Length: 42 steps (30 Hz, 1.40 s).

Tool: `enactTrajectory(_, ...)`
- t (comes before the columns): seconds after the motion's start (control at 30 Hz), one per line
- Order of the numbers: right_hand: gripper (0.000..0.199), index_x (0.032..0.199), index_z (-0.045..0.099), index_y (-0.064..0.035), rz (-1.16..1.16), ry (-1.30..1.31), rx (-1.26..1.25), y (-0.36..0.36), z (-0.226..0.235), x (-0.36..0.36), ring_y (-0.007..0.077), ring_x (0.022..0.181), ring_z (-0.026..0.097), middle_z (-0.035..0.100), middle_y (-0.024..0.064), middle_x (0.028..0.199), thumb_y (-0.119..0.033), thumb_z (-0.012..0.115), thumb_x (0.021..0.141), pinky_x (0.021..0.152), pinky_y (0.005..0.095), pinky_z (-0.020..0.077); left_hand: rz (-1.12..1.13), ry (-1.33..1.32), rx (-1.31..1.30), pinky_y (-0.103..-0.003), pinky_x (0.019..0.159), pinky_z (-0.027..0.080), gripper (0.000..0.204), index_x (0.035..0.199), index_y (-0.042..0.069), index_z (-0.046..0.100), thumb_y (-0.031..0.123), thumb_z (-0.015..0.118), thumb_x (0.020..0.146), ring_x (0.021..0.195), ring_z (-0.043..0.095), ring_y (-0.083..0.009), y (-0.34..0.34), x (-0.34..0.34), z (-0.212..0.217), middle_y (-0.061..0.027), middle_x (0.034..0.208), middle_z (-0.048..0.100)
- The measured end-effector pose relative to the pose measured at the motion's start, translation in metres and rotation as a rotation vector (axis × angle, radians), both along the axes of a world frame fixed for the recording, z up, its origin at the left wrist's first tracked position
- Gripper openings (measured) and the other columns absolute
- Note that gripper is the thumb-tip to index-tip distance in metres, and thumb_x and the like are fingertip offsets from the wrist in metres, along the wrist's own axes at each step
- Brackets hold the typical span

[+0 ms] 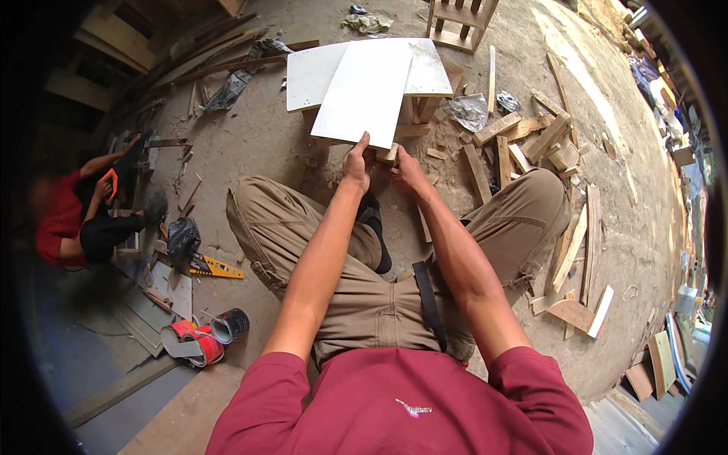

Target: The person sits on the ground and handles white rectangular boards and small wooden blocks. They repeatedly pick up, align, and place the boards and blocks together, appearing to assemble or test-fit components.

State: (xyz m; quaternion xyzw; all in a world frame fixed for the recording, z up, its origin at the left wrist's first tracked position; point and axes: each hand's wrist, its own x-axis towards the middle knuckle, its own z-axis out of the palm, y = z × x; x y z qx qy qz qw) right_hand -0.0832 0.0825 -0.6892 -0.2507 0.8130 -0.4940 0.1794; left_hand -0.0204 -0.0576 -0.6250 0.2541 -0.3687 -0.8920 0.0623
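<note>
A white rectangular board (362, 95) slants toward me across a wider white panel (307, 74), which rests on a low wooden support (413, 112). My left hand (356, 163) grips the board's near edge, thumb on its upper face and fingers underneath. Just to the right, my right hand (410, 170) is closed around a short wooden block (387, 155) by the board's near right corner. The fingertips of both hands are partly hidden, and I cannot tell whether the block touches the board's underside.
Wood offcuts (546, 140) lie heaped at the right, with long strips (591, 235) nearer me. A wooden frame (462, 23) stands beyond the panel. Left are paint cans (203, 345), a yellow-handled saw (220, 268) and a seated person in red (61, 216) holding an orange-handled tool (113, 184).
</note>
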Motion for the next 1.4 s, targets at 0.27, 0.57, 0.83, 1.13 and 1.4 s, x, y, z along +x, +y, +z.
enactTrajectory(0.27, 0.058, 0.129, 0.047, -0.0009, 0.118, 0.046, 0.048, -0.004, -0.006, -0.002, 0.0260, 0.104, 0.066, 0.067, 0.0176, 0.115, -0.006, 0.074, 0.079, 0.083, 0.0378, 0.0546, 0.027, 0.019, -0.013, -0.034, 0.075, 0.044, 0.034, 0.108, 0.008, 0.066, 0.039, 0.056, 0.097, 0.085, 0.064, -0.0204, 0.000, 0.008, 0.002, -0.0068, 0.096, 0.071)
enactTrajectory(0.57, 0.060, 0.129, 0.045, -0.0021, 0.058, 0.067, 0.029, -0.003, -0.003, -0.011, 0.0338, 0.104, 0.067, 0.067, 0.0217, 0.112, -0.012, 0.075, 0.078, 0.083, 0.0406, 0.0541, -0.043, 0.096, 0.049, -0.037, 0.086, 0.047, 0.033, 0.113, 0.006, 0.063, 0.033, 0.058, 0.096, 0.093, 0.063, -0.0229, 0.006, 0.003, 0.009, -0.0081, 0.102, 0.069)
enactTrajectory(0.83, 0.063, 0.130, 0.041, 0.0010, 0.057, -0.014, 0.123, -0.005, 0.016, -0.005, 0.0474, 0.107, 0.060, 0.064, 0.0328, 0.108, -0.015, 0.075, 0.080, 0.085, 0.0509, 0.0506, -0.035, 0.091, 0.044, -0.037, 0.087, 0.047, 0.030, 0.114, 0.006, 0.063, 0.028, 0.061, 0.094, 0.099, 0.061, -0.0206, 0.001, 0.005, -0.007, -0.0058, 0.105, 0.067)
enactTrajectory(1.13, 0.091, 0.148, 0.035, -0.0035, 0.238, -0.472, 0.104, 0.024, 0.096, -0.023, 0.0281, 0.104, 0.064, 0.061, 0.0204, 0.123, -0.047, 0.077, 0.081, 0.083, 0.0401, 0.0540, 0.096, -0.001, -0.152, -0.034, 0.077, 0.050, 0.029, 0.107, 0.006, 0.066, 0.026, 0.071, 0.087, 0.087, 0.063, -0.0180, 0.000, 0.016, 0.010, -0.0049, 0.097, 0.066)
enactTrajectory(1.4, 0.063, 0.132, 0.053, 0.0012, -0.184, -0.433, -0.196, 0.000, 0.086, -0.018, 0.0111, 0.074, 0.061, 0.066, 0.0086, 0.099, -0.045, 0.067, 0.092, 0.059, 0.0261, 0.0506, 0.055, 0.042, -0.193, -0.031, 0.085, 0.048, 0.030, 0.109, 0.006, 0.063, 0.018, 0.073, 0.085, 0.094, 0.062, -0.0176, 0.000, 0.020, 0.009, -0.0035, 0.102, 0.065)
